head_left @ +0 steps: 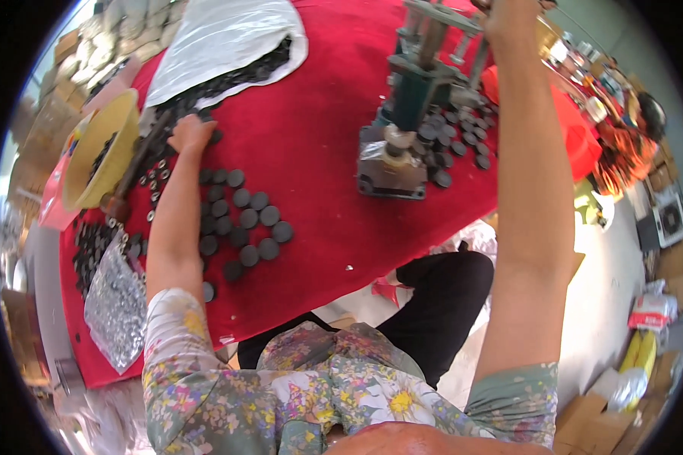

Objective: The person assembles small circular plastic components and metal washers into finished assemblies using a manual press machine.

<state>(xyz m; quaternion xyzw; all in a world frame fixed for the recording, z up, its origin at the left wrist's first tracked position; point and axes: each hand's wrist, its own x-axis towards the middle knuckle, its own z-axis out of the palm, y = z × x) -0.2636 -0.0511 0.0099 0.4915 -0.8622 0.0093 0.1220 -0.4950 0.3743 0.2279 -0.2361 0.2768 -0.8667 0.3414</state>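
My left hand (192,134) reaches to the left side of the red-covered table, fingers curled down among dark round discs (241,198); what lies under the fingertips is hidden. My right arm stretches up to the hand press (410,106), a green and metal bench tool. At the top edge my right hand (502,21) is closed round the press lever (479,6), and the frame cuts part of it off. A small pale round part sits under the press head, above the metal base (391,171).
A white sack (228,45) spills black pieces. A yellow basin (99,163), a hammer (118,203), small metal rings and a clear bag (118,311) of small parts lie at left. More discs (451,133) pile beside the press. Another person (634,144) sits at far right.
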